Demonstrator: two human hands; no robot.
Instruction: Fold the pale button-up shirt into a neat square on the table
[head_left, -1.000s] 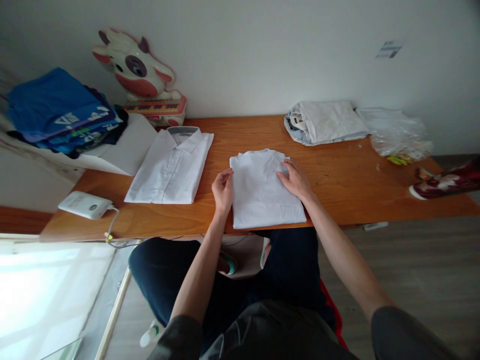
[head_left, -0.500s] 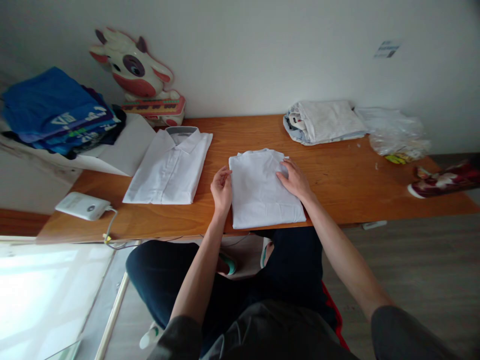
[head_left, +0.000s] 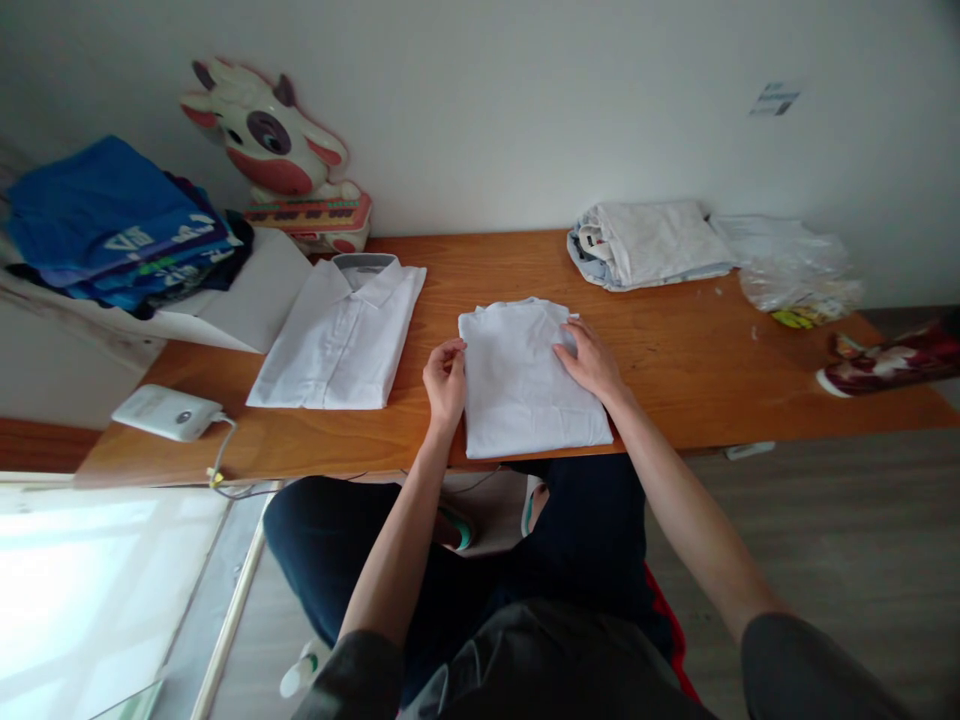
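A folded white shirt [head_left: 517, 390] lies at the table's front edge, collar end away from me, with no buttons showing on top. My left hand [head_left: 445, 380] is at its left side, fingers curled in a pinch against the shirt's edge. Spread over the upper right part of the shirt, my right hand [head_left: 589, 358] rests with its fingers apart. To the left lies a second folded white shirt [head_left: 341, 335], its collar and button front facing up.
On the wooden table [head_left: 675, 370] are folded pale clothes [head_left: 649, 245], a clear plastic bag [head_left: 799, 275], a dark red object [head_left: 892, 360] and a white power bank [head_left: 166, 412] with a cable. A cow toy keyboard [head_left: 307, 215] and blue clothes [head_left: 120, 225] on a white box [head_left: 247, 290] stand left.
Almost nothing differs. Both hands stay on the same places of the shirt, and my left knee has shifted slightly to the right.
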